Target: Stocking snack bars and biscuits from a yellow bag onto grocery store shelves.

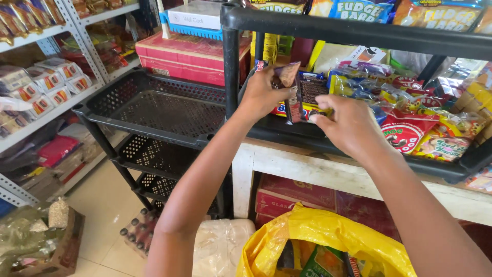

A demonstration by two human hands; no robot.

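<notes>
My left hand point(262, 92) grips the top of a strip of small dark brown snack packets point(293, 95), holding it up at the front left corner of a black plastic rack shelf point(287, 134). Lower down, my right hand point(349, 124) pinches the same strip with its fingertips. Behind the hands the shelf holds several colourful snack packets point(410, 110), blue, yellow and red.
A second black perforated rack point(154, 110) stands to the left with bare tiers. A white wooden table edge point(307, 166) runs under the shelf. An open yellow plastic bag point(328, 241) with packets sits below. Red boxes point(187, 56) and metal shelving point(46, 110) lie left.
</notes>
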